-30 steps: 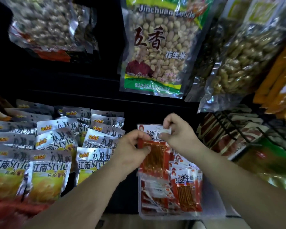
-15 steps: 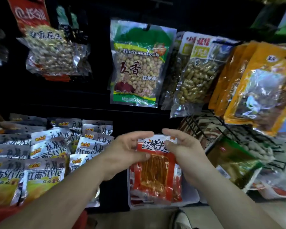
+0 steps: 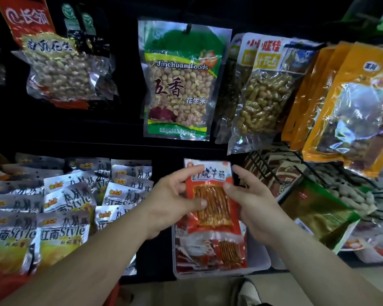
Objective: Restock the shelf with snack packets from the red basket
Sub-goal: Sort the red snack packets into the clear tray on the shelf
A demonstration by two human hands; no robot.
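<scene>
A red snack packet (image 3: pixel 212 202) with orange strips behind a clear window is held upright in front of the shelf. My left hand (image 3: pixel 175 199) grips its left edge, thumb across the front. My right hand (image 3: pixel 250 199) pinches its right edge, thumb on the window. Below it a clear plastic bin (image 3: pixel 261 263) on the shelf holds several more of the same red packets (image 3: pixel 226 252). The red basket shows only as a red patch (image 3: pixel 2 290) at the bottom left corner.
Silver and yellow packets (image 3: pixel 60 217) fill the shelf to the left. Peanut bags (image 3: pixel 181 85) hang on hooks above, with a red-topped bag (image 3: pixel 53 62) left and orange bags (image 3: pixel 352 102) right. Black wire racks (image 3: pixel 274 171) with more packs stand at the right.
The view tilted up, so the hanging bags sit lower in view. Both hands lifted the red packet off the bin's stack and now hold it upright by its side edges.
</scene>
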